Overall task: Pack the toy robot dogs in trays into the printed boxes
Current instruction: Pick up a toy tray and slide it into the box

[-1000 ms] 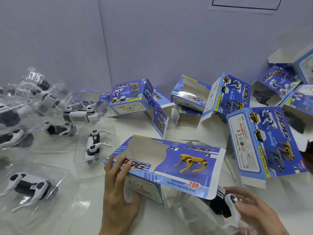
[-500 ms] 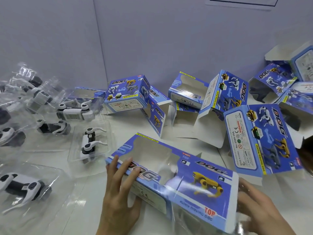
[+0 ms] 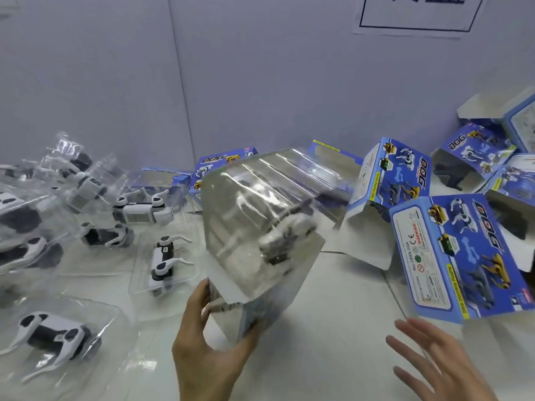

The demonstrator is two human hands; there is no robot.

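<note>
My left hand [image 3: 208, 351] grips the lower end of a blue printed box [image 3: 254, 314] that stands tilted on end. A clear plastic tray [image 3: 260, 215] with a white and black toy robot dog [image 3: 286, 235] sticks out of its top; the image is blurred there. My right hand [image 3: 443, 369] hovers to the right with fingers spread, holding nothing. Several more toy dogs in clear trays lie on the white table at the left, one at the near left [image 3: 55, 337] and another [image 3: 163, 260] just left of the held box.
Several open printed boxes lie scattered at the back and right, the nearest [image 3: 460, 256] just above my right hand. A grey wall [image 3: 260, 82] closes off the back. Clear trays crowd the left edge.
The box went from lying flat on the table to standing tilted on end in my left hand, with the tray and dog now showing at its top. My right hand let go and opened.
</note>
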